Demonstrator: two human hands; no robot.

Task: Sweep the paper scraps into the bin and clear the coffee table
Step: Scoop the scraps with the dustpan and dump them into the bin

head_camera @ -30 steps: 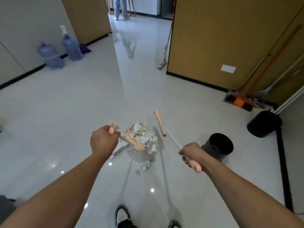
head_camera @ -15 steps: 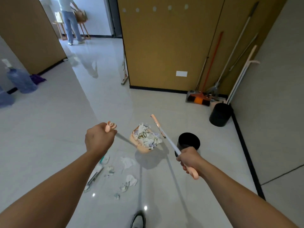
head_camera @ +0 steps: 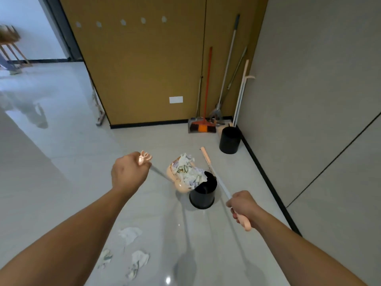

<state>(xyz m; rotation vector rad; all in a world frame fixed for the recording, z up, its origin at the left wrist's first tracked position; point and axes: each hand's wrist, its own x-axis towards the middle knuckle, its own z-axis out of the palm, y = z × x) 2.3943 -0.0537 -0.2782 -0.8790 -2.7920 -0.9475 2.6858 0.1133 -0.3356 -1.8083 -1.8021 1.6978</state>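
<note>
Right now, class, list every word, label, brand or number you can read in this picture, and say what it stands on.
None can be read.
Paper scraps in the dustpan: green and dark marks, too blurred to read.
Scraps on the floor: marks too small.
White wall plate: blank.

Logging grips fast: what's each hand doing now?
Left hand: closed on the dustpan handle.
Right hand: closed on the broom handle.
</note>
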